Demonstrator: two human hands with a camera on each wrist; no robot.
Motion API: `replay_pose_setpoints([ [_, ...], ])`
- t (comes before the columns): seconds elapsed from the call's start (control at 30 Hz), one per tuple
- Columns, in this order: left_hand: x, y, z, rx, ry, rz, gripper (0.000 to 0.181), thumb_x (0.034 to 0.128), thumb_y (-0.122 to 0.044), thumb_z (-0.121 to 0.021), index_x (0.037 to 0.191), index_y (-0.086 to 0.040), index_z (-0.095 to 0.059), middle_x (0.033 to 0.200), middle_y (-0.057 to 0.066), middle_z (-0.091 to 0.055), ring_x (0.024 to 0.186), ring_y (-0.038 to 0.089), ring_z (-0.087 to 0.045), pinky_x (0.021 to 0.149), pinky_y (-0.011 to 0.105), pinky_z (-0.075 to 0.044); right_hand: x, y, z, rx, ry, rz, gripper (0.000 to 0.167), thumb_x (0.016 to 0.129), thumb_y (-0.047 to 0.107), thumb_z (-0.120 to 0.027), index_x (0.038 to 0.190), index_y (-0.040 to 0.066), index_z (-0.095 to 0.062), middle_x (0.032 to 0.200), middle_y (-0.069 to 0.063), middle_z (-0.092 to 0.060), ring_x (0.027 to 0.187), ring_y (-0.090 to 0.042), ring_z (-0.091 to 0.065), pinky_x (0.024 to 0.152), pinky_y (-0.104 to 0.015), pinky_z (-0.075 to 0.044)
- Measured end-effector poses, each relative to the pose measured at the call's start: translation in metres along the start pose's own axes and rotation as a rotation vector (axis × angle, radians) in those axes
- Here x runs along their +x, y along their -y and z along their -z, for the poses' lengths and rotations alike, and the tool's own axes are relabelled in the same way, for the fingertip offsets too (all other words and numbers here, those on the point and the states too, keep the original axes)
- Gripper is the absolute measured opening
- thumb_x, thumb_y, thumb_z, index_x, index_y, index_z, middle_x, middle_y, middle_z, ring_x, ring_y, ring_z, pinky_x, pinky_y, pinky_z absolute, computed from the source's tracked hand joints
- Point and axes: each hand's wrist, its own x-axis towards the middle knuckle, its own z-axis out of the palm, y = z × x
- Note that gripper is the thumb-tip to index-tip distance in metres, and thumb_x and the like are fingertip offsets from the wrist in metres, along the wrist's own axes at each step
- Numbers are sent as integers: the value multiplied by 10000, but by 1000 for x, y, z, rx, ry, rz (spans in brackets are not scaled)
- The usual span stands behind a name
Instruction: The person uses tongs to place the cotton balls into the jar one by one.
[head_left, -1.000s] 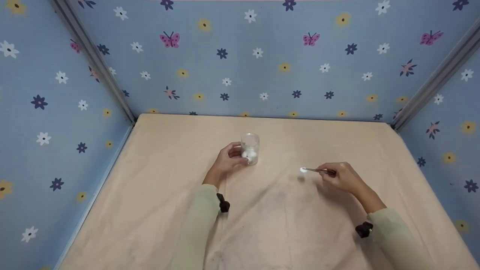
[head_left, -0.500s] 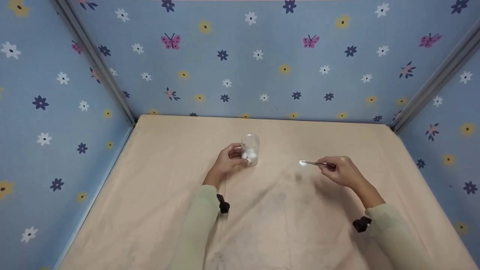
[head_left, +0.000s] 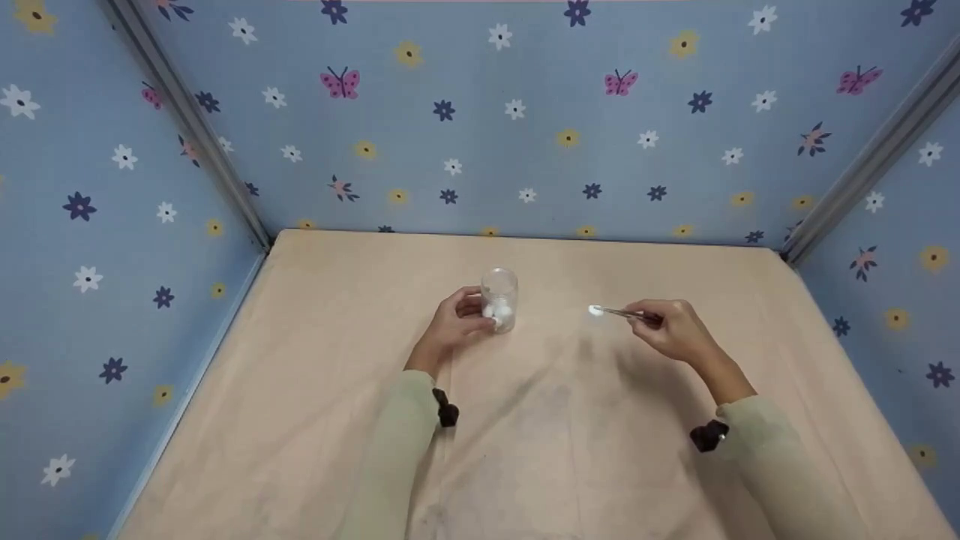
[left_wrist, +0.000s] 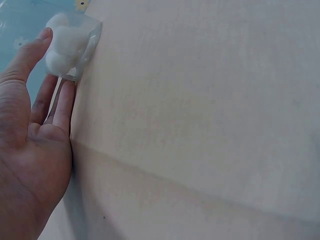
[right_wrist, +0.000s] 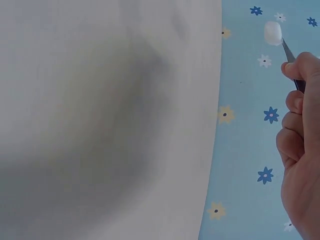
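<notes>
A clear jar stands on the table, with several white cotton balls in its lower part. My left hand holds the jar from the left, its thumb on the near side. To the right of the jar, my right hand pinches a pair of metal tweezers above the table. Another cotton ball is caught at the tweezers' tip, which points left toward the jar. In the right wrist view the same cotton ball shows at the tip, with the other fingers curled below.
A pale cloth with creases covers the table. Blue walls with flowers and butterflies rise behind and at both sides. A small dark device sits at the right wrist, and a similar dark device at the left.
My right hand has moved up and to the left in the head view, bringing the tweezers and cotton ball nearer the jar. The left hand and jar have stayed in place.
</notes>
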Motion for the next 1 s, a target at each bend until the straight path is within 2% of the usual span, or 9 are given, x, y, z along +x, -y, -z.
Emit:
replay_pose_setpoints([
  [0.2,0,0,-2,-4,-7,7,655,1002,1,-823,1600,-71,-567,1578,238,-647,1494,409,-632,1306,525,-516,7,3,-3,-8,-7,11,148,965,-65,-784,1082,-16,-861,865,-149,-832,639,21,-484,598,-161,-410],
  [0.47,0,-1,-1,9,-9,13,652,1008,-12,-825,1602,-82,-565,1596,222,-639,1509,398,-623,1313,519,-511,22,7,-9,-7,-20,29,144,976,-42,-782,1090,-5,-860,762,-112,-770,602,12,-421,578,-198,-363],
  [0.83,1,1,0,-5,-8,19,651,999,-11,-835,1591,-90,-575,1600,210,-643,1512,384,-625,1311,515,-515,46,21,-17,-15,7,-24,148,996,7,-783,1120,-24,-858,913,-190,-847,669,-30,-542,641,-188,-447],
  [1.0,0,1,1,-30,3,20,669,1002,5,-823,1612,-91,-564,1606,207,-637,1510,383,-622,1296,510,-528,57,29,-21,-9,17,-32,167,1013,29,-762,1138,-39,-849,896,-199,-838,659,-31,-526,629,-197,-430],
])
